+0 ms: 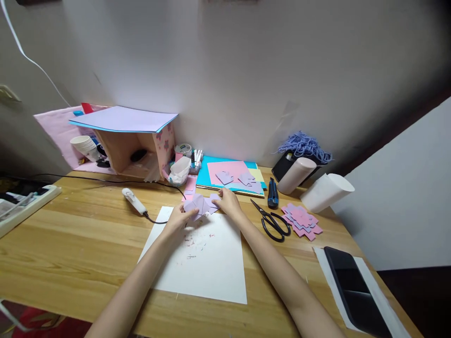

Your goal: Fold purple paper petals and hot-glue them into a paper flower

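1. Gripping folded lilac paper with the left hand, thumb on the near face, fingers closed on its left part.
2. Right hand has thumb and fingers together on the lilac paper's right part. One piece or two, can't tell.
3. Lilac paper is between the hands, over the far edge of a white sheet on the wooden table. Sheet has small coloured marks.
4. Right of the sheet: black-handled scissors, blades pointing away and left; blue cutter just beyond; layered pink-and-lilac paper cutout beside the scissors.
5. Beyond the hands: blue sheet with pink paper on it, plus two folded lilac pieces lying on top.
6. Left of the sheet: white corded device on the table.
7. Back left: open box under a lilac-topped panel; stacked paper cups beside it.
8. Back right: blue yarn piled in a black holder, white roll nearby.
9. Near right: dark phone lying on white paper.
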The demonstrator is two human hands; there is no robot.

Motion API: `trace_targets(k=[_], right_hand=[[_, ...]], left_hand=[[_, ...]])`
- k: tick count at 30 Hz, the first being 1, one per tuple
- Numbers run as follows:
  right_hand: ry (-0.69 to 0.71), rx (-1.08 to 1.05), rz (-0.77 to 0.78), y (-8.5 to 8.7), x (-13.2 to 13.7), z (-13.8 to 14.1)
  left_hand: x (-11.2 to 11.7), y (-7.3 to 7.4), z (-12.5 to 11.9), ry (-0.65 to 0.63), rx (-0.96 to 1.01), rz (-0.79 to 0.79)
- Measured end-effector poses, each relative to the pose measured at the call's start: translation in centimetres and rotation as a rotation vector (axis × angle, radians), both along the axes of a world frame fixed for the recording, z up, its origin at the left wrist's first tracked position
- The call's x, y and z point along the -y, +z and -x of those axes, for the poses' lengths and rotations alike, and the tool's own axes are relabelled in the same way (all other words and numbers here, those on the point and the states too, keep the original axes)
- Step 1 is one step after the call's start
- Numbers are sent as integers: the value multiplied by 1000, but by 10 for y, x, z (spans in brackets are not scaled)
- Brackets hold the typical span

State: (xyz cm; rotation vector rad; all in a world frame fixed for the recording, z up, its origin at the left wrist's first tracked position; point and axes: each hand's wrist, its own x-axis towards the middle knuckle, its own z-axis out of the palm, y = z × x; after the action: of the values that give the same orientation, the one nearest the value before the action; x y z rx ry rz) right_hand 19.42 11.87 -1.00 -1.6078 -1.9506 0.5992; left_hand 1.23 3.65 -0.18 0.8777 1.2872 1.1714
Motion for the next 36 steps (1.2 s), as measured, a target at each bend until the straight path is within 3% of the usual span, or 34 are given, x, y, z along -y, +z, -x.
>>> trace_targets(k=[5, 9, 15, 20, 24, 36], right_hand=[[-43, -88, 177, -9, -6, 3], [49, -193, 250, 7, -2, -2], [240, -666, 366, 30, 16, 14], [184, -571, 240, 23, 22, 24], [123, -482, 144, 26, 22, 21], [178, -539, 192, 31, 27, 24]], left_hand=[[5, -8, 17, 60, -4, 15], [5, -12, 21, 181, 47, 56], [6, -17, 17, 279, 92, 14], [8, -13, 15, 251, 140, -11], [9, -8, 16, 266, 127, -19], [11, -6, 11, 267, 117, -32]])
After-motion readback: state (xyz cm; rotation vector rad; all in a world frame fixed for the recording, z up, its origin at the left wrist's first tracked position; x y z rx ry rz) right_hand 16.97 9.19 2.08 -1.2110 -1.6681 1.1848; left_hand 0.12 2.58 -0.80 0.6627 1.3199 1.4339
